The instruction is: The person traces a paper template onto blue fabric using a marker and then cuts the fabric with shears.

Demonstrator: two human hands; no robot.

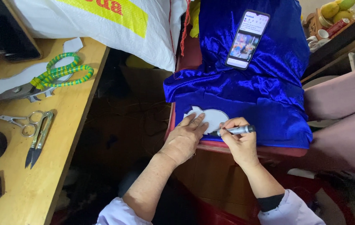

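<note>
Left hand [184, 139] lies flat, fingers spread, pressing white paper template [209, 118] onto blue satin fabric [265, 89]; right hand [241, 141] grips grey marker [235, 131]. White sack [102, 21] with yellow label upper left.

Lit softly and evenly from above; bright sheen along folds of the blue satin cloth [244, 89]; deep gloom left of it, below the wooden table [31, 187]; sharp mid-frame; slightly bowed and softened toward the corners.
</note>
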